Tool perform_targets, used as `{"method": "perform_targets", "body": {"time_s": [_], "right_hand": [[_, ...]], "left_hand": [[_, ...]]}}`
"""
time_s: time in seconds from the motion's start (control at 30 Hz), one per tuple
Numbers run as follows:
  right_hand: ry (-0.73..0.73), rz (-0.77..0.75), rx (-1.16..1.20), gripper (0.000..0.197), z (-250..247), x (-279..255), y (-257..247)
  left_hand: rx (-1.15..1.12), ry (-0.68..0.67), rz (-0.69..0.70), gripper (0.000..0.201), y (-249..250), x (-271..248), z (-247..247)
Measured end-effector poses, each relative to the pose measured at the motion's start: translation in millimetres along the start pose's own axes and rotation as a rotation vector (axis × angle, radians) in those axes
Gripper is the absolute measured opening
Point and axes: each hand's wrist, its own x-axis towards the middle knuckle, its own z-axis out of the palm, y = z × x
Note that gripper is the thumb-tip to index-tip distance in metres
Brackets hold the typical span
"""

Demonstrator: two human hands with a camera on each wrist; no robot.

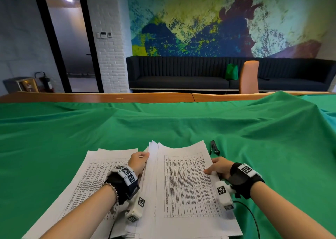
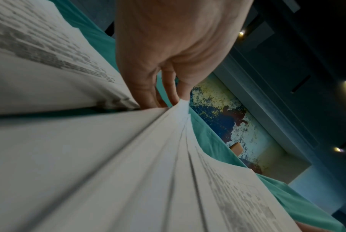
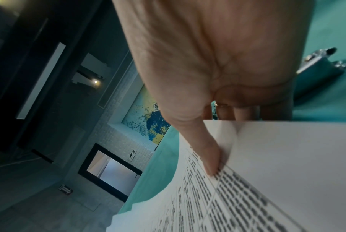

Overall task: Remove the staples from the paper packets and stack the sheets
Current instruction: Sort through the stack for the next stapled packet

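Loose sheets (image 1: 94, 177) lie flat at left on green cloth (image 1: 181, 122); left hand (image 1: 139, 161) pinches far left edge of thick packet stack (image 1: 183, 184); right hand (image 1: 221, 167) clamps right edge, thumb on top; risk: fanned pages slip, pile skews; staple remover (image 1: 215, 147) just beyond, untouched.

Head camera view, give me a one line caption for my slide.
Both hands, left hand and right hand, grip the sides of a printed paper stack on green cloth, black staple remover lying beside.
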Motion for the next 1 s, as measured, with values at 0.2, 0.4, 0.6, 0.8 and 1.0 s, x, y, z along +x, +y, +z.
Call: {"method": "perform_targets", "body": {"time_s": [0.2,0.4,0.6,0.8,1.0], "right_hand": [[0.0,-0.011,-0.003,0.023,2,-2,1],[-0.013,0.001,0.01,0.027,2,-1,3],[-0.005,-0.001,-0.008,0.026,2,-1,3],[-0.014,0.019,0.015,0.025,4,-4,1],[-0.032,0.023,0.04,0.018,11,-1,-2]], "left_hand": [[0.095,0.052,0.001,0.029,16,-4,6],[-0.161,-0.036,-0.078,0.033,20,-2,7],[-0.152,-0.05,-0.026,0.038,13,0,2],[0.221,-0.047,0.052,0.02,12,-7,3],[0.345,-0.176,-0.008,0.113,36,-29,18]]}}
